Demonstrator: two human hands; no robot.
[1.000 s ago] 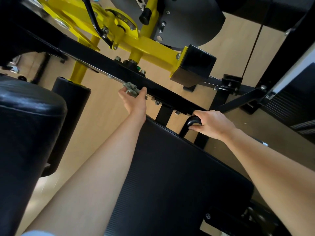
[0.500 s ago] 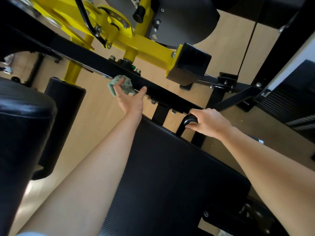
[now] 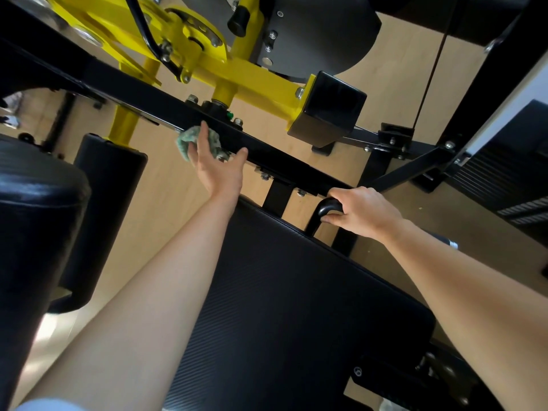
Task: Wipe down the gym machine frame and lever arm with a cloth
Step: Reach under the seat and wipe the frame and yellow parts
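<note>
head-worn camera looks forward and down, close over the machine frame [image 3: 166,105].

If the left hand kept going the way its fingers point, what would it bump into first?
The black frame bar; the left hand holds the cloth against it. Beyond it, probably the yellow lever arm, though depth is unclear.
</note>
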